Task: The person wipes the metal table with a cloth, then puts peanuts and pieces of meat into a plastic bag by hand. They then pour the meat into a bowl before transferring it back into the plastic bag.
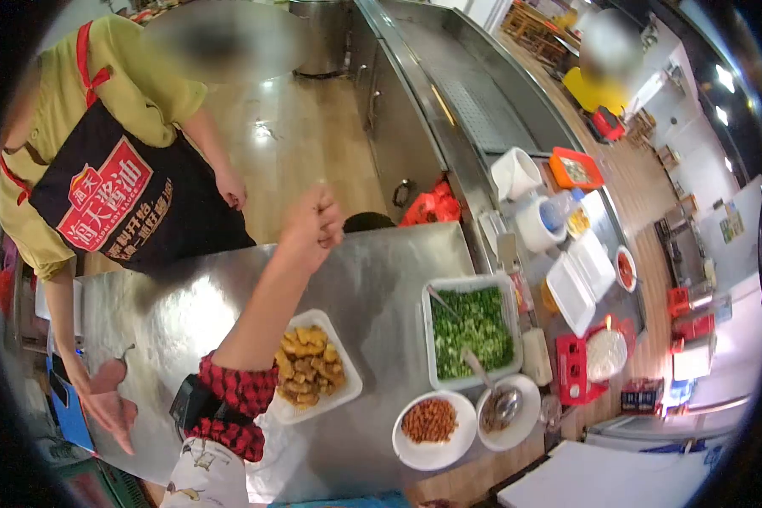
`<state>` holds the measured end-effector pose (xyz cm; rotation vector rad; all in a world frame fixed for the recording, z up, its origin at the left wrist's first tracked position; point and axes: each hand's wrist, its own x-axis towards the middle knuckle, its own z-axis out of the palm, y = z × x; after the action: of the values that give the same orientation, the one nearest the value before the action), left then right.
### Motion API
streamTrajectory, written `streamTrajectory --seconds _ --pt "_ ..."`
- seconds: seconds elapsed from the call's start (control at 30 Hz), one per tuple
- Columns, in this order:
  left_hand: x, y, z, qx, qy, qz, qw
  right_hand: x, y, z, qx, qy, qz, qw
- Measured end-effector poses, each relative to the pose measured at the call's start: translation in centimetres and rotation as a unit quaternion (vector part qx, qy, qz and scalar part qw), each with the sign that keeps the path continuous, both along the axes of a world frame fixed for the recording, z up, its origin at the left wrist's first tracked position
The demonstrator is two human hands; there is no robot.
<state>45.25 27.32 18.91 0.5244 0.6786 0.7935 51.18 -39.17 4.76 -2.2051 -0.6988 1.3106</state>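
My left hand (313,227) is raised over the steel table (381,288), near its far edge. Its fingers are curled together; whatever they hold, if anything, is hidden. Below my forearm sits a white tray (357,385) of yellow-brown fried pieces (311,366), partly covered by the arm. To the right of it, a clear tub (430,339) holds chopped green onions (474,326) and spoons. In front of the tub stand a white bowl of peanuts (429,421) and a white bowl (523,419) with a metal spoon (504,411). My right hand is out of view.
A co-worker in a black apron (135,195) stands across the table, one hand (102,402) beside a pinkish thing I cannot make out. White containers (516,173), an open foam box (580,279), an orange tray (576,169) and a red basket (571,368) line the right side.
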Motion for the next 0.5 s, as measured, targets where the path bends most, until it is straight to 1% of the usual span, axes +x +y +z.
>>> streamTrajectory --seconds 0.07,0.1,0.17,0.2,0.23,0.27,0.3,0.33,0.37,0.4,0.43,0.47,0.5 --pt "-2.5 -3.2 2.8 0.033 0.008 0.068 0.997 -0.9 -0.7 -0.7 0.043 -0.055 0.034 0.997" --pt "-3.8 -4.6 4.4 0.054 0.005 0.102 0.993 -1.3 -1.3 -1.2 0.043 -0.059 0.027 0.997" --pt "-6.3 -7.6 7.9 0.074 -0.025 0.170 0.982 -2.4 -3.2 -2.1 -0.072 -0.010 0.029 0.997" --pt "-7.9 -8.5 8.9 0.078 -0.076 0.164 0.980 -2.7 -5.0 -4.0 -0.074 -0.010 0.024 0.997" --pt "-9.6 -9.2 9.3 0.096 -0.124 0.149 0.976 -2.9 -6.6 -6.0 -0.073 0.138 -0.097 0.983" --pt "-11.4 -10.0 9.7 0.113 -0.172 0.136 0.969 -3.5 -8.3 -7.1 -0.069 0.282 -0.213 0.933" --pt "-12.9 -11.0 10.3 0.119 -0.167 0.141 0.969 -4.0 -8.2 -6.9 -0.032 0.189 -0.104 0.976" --pt "-14.4 -12.1 10.9 0.125 -0.161 0.146 0.968 -4.8 -8.3 -7.3 -0.032 0.191 -0.103 0.976" --pt "-15.9 -13.0 11.2 0.113 -0.163 0.145 0.969 -5.4 -8.3 -8.4 0.009 0.231 -0.192 0.954" --pt "-17.5 -13.9 11.0 0.112 -0.161 0.143 0.970 -6.2 -8.6 -8.8 0.048 0.269 -0.280 0.920" --pt "-19.2 -14.7 10.7 0.103 -0.146 0.137 0.974 -6.8 -7.7 -7.6 0.047 0.271 -0.282 0.919" --pt "-20.6 -15.6 10.4 0.096 -0.132 0.131 0.978 -6.7 -5.3 -5.4 0.041 0.246 -0.223 0.942" --pt "-22.0 -16.7 10.3 0.081 -0.072 0.146 0.983 -6.6 -3.2 -3.5 0.035 0.220 -0.161 0.961"
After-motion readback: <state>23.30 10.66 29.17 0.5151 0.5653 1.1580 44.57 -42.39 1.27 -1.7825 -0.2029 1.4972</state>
